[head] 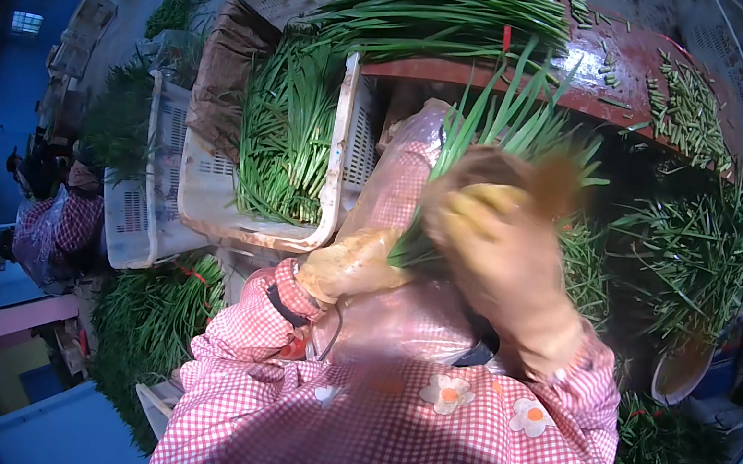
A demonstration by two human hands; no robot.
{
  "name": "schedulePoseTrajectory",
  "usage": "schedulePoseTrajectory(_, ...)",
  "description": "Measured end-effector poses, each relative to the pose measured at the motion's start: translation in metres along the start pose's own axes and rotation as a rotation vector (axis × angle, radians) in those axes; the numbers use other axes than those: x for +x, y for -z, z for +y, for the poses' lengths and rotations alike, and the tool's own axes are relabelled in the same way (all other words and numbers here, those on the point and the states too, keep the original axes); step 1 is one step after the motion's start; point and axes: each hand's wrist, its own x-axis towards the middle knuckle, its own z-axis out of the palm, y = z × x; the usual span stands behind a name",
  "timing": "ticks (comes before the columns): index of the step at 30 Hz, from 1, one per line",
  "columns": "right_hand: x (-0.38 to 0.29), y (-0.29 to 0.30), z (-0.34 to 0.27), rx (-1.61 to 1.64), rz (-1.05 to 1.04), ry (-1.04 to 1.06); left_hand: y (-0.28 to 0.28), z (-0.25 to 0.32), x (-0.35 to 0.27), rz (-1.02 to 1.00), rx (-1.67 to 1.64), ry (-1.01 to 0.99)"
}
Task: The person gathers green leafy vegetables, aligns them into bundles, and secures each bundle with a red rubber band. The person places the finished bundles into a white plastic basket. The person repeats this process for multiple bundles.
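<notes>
A bunch of long flat green leaves, apparently garlic chives (479,129), slants upward over my lap. My left hand (355,264), in a tan rubber glove, grips it near its lower end. My right hand (505,242), gloved the same way, is bent over the middle of the bunch. Motion blurs its fingers, and a brown mass (473,164), perhaps cloth, shows at them. Whether those fingers hold the leaves or the brown mass cannot be made out. Beneath the hands, a clear plastic cover (414,308) lies over my checked clothing.
A white plastic crate (247,233) of chives stands at left. More chives (441,21) lie across a reddish board (583,94) with cut stem pieces (689,111). Loose leaves (695,261) pile up at right. A bundled heap (154,314) sits at lower left. Another person (62,227) is farther left.
</notes>
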Motion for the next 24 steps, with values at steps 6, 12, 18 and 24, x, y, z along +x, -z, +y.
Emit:
schedulePoseTrajectory(6, -0.023, -0.052, 0.037, 0.010, -0.118, -0.195, -0.011, -0.013, -0.001, 0.090, 0.011, 0.066)
schedulePoseTrajectory(12, -0.007, -0.047, 0.087, -0.156, 0.115, -0.372, -0.031, -0.043, 0.019, 0.255, 0.226, -0.132)
schedulePoseTrajectory(18, -0.107, 0.023, 0.165, 0.619, 0.480, -1.281, -0.036, -0.059, 0.015, 0.304, 0.210, -0.289)
schedulePoseTrajectory(24, -0.077, 0.069, 0.041, -0.126, 0.463, -0.684, -0.008, -0.032, 0.004, 0.107, 0.084, -0.143)
